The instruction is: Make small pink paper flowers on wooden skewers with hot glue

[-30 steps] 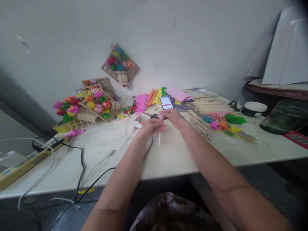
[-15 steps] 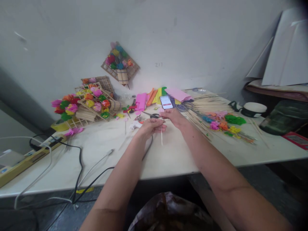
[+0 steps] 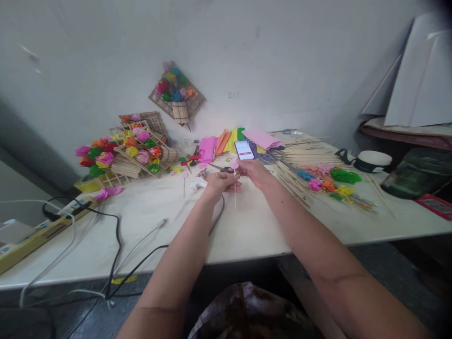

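Between my two hands a thin pale stick (image 3: 235, 201) stands nearly upright, with a small piece of pink paper (image 3: 234, 163) at its top end. My left hand (image 3: 221, 184) is closed in a pinch on the stick below the paper. Fingers of my right hand (image 3: 254, 172) are pressed together at the upper stick, just under the pink paper; the exact contact is too small to make out. Scissors (image 3: 216, 166) lie behind my left hand, partly hidden. A white glue gun (image 3: 198, 183) rests to its left. Beyond my right hand is a lit phone (image 3: 244, 150).
Folded coloured paper (image 3: 207, 149) lies along the wall. Many bamboo sticks (image 3: 307, 151) and paper flowers (image 3: 328, 185) are on the right. Flower-covered bamboo racks (image 3: 132, 153) stand left. Cables (image 3: 118, 235) and a power strip (image 3: 52, 230) cross the left side of the white table (image 3: 254, 235).
The stick has shifted slightly left and up, and its pink paper shows more clearly above my fingers. My right fingers have moved slightly lower, from the paper to the stick below it.
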Motion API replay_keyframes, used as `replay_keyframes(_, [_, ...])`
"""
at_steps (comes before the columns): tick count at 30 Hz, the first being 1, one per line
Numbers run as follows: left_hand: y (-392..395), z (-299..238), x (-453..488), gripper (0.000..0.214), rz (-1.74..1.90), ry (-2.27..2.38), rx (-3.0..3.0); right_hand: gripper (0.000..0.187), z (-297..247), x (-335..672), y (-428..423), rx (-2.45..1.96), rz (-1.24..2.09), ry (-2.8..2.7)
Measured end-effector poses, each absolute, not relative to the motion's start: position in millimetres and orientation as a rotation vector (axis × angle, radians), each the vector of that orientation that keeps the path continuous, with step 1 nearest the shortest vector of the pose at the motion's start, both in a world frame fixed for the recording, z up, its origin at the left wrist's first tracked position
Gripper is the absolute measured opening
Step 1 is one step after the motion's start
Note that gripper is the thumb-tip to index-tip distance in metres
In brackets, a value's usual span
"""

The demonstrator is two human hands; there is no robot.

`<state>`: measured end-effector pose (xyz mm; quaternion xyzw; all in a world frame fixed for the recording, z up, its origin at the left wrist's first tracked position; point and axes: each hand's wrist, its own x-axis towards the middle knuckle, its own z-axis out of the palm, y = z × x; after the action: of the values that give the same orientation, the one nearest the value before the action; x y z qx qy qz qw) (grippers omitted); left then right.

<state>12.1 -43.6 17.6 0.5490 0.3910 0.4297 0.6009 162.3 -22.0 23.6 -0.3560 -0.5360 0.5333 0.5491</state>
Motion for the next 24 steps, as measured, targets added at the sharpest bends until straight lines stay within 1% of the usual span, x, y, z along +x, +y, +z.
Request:
replay_keyframes(3, [-44.0, 16.5, 13.5, 0.031, 0.97, 0.917, 1.317, 0.025, 24.7, 158.8, -23.3, -0.899, 1.18, -1.255])
replay_keyframes(6, [-44.2, 15.5, 15.4, 0.033, 0.953, 0.928, 1.351, 0.024, 26.0, 156.3, -24.9, -0.949, 1.139, -1.227])
replay_keyframes(12, [-44.8, 14.4, 18.2, 0.034, 0.972, 0.931, 1.365, 0.025, 23.3, 156.2, -22.6, -0.884, 1.163, -1.159])
replay_keyframes(19, [-44.4, 14.2, 15.8, 0.036, 0.956, 0.892, 1.35, 0.026, 20.8, 163.1, -19.3, -0.861, 1.248, -1.225])
replay_keyframes(24, [-43.2, 12.2, 15.6, 0.036, 0.929, 0.872, 1.368, 0.022, 22.7, 162.6, -20.0, -0.831, 1.228, -1.214])
